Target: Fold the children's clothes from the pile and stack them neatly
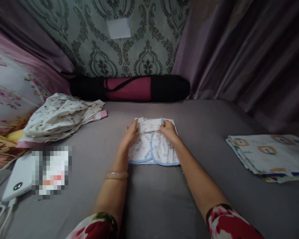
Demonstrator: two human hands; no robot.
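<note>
A small white baby shirt [141,151] with pale blue trim and a faint blue print lies flat on the grey sheet, its upper part folded down in a band. My left hand [132,132] is closed at the left end of that band, its thumb lying along the edge and its other fingers partly hidden. At the right end, my right hand [168,130] pinches the blue-trimmed edge between thumb and fingers. The two rounded front flaps of the shirt point towards me.
Folded printed cloths [266,152] lie at the right. To the left are a heap of printed clothes [59,114], a white power bank [21,176] with cables, and a blurred-out item [54,169]. A long black and maroon bag [129,88] lies along the wall.
</note>
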